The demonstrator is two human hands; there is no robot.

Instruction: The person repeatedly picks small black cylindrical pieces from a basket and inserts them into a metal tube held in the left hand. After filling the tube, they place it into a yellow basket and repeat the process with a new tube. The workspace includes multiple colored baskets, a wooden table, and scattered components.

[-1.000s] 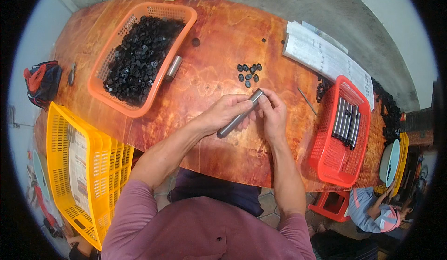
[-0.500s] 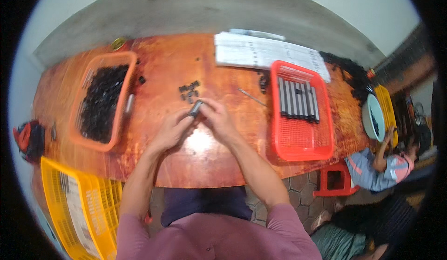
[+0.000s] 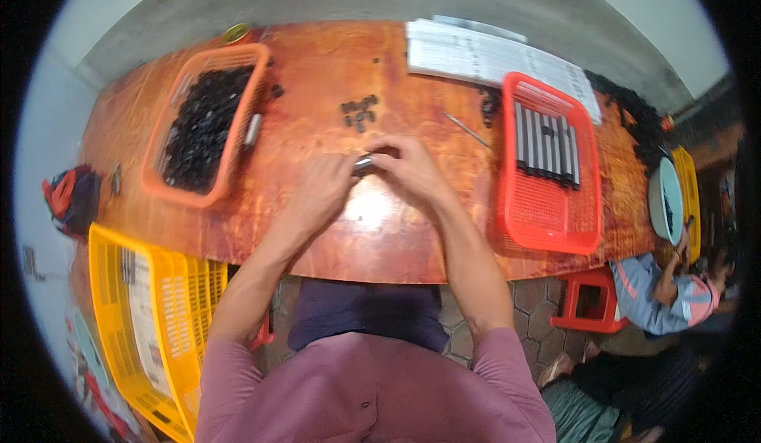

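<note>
Above the near middle of the table, my left hand (image 3: 321, 185) and my right hand (image 3: 414, 171) meet around a small dark piece with a shiny face (image 3: 364, 163). Fingers of both hands are closed on it and cover most of it, so its exact kind does not show. Just beyond my hands lies a loose cluster of small black pieces (image 3: 359, 113). To the left stands an orange basket (image 3: 255, 86) heaped with similar black pieces. On the right, a red basket (image 3: 555, 233) holds a row of grey strips with black ends (image 3: 547, 143).
A thin metal tool (image 3: 468, 130) lies left of the red basket. Papers (image 3: 476, 53) and a black heap (image 3: 630, 110) are at the back. Yellow crates (image 3: 170, 308) stand at lower left. At right are a pale green bowl (image 3: 658, 201), a red stool (image 3: 588, 316) and other people.
The whole view has shifted, so the table sits higher and further right. My right fingers now arch over the piece, hiding more of it; both hands keep hold.
</note>
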